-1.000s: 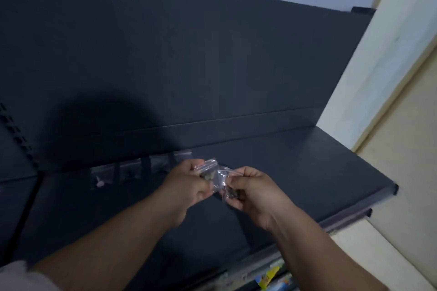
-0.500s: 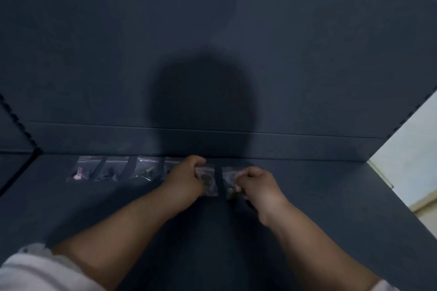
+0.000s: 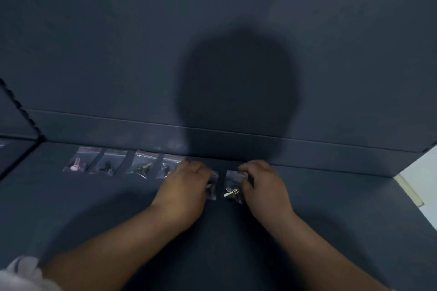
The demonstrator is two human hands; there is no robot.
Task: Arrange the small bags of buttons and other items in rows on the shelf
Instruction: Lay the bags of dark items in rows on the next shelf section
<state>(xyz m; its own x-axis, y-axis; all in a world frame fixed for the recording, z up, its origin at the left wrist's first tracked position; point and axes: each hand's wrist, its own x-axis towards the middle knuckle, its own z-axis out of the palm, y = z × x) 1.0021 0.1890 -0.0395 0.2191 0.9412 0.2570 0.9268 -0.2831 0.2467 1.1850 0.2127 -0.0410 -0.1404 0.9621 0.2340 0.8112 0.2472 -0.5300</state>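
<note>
Shelf (image 3: 94, 208), back edge: row of small bags (image 3: 143, 164). Left hand (image 3: 186, 186), fingers curled down over the fifth bag (image 3: 212, 188); right hand (image 3: 262, 186), fingertips pinching the sixth bag (image 3: 232, 184) at its right margin. The bags are probably light, limp, slippery film, best gripped at a flat edge, clear of the lumpy contents.

Left hand (image 3: 185, 183), right hand (image 3: 263, 184) holding bags (image 3: 233, 185), shelf (image 3: 94, 208)
</note>
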